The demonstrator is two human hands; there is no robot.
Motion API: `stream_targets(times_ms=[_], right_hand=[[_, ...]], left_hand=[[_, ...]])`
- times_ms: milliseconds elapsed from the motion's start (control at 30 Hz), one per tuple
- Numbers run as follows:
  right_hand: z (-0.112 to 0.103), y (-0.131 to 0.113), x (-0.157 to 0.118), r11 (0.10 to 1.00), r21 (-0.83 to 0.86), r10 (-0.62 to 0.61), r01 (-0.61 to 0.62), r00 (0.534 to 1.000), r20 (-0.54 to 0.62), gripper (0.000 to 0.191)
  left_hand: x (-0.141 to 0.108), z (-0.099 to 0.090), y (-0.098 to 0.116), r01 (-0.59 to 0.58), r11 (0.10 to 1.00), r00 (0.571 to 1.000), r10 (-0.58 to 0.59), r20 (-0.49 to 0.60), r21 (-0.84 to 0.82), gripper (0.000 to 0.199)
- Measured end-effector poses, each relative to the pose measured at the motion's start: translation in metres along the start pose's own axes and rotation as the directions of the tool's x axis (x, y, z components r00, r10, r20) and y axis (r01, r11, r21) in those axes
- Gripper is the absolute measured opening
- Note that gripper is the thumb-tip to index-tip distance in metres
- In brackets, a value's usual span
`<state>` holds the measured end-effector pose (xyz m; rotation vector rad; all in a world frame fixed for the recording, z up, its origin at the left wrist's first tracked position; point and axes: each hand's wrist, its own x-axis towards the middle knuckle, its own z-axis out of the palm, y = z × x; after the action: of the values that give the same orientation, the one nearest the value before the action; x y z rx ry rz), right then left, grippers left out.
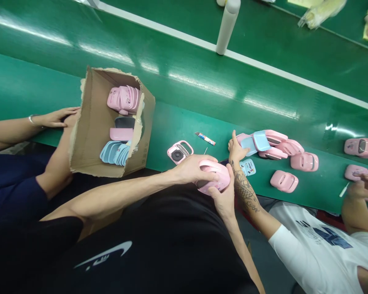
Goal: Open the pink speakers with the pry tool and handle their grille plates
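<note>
Left of my hands, a torn cardboard box holds pink and pale-blue plastic parts, and a pink speaker housing lies on the green bench just beyond them. My left hand curves over a glossy pink plastic shell, closed on its top, while my right hand cups it from below. The shell sits just above my black shirt, which has a white Nike swoosh. To the right, a co-worker's tattooed hand touches a pile of pink shells.
</note>
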<state>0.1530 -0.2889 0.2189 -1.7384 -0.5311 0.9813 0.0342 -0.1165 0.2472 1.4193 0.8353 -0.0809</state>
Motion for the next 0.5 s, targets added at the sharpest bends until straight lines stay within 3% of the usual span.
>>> stream_targets(times_ms=[67, 200, 300, 400, 500], right_hand=[[-0.001, -0.012, -0.001, 0.990, -0.140, 0.006, -0.010, 1.000, -0.028, 0.111], [0.003, -0.031, -0.002, 0.981, -0.193, -0.051, 0.033, 0.995, -0.088, 0.098], [0.008, -0.033, -0.004, 0.980, -0.183, -0.100, 0.081, 0.991, -0.092, 0.095], [0.009, -0.031, -0.007, 0.985, -0.155, -0.079, 0.069, 0.995, -0.063, 0.096], [0.005, -0.032, -0.010, 0.988, -0.151, -0.037, 0.031, 0.999, -0.033, 0.100]], left_hand=[[-0.003, 0.002, -0.002, 0.034, 0.997, 0.999, -0.034, -0.002, -0.075, 0.077], [-0.005, 0.002, 0.000, -0.024, 0.991, 1.000, 0.025, 0.012, -0.131, 0.068], [-0.002, -0.006, 0.006, 0.008, 0.985, 0.990, 0.017, 0.143, -0.172, 0.069], [0.001, -0.017, 0.014, 0.064, 0.990, 0.951, -0.023, 0.307, -0.123, 0.073], [0.002, -0.024, 0.022, -0.051, 0.998, 0.923, 0.029, 0.385, 0.047, 0.068]])
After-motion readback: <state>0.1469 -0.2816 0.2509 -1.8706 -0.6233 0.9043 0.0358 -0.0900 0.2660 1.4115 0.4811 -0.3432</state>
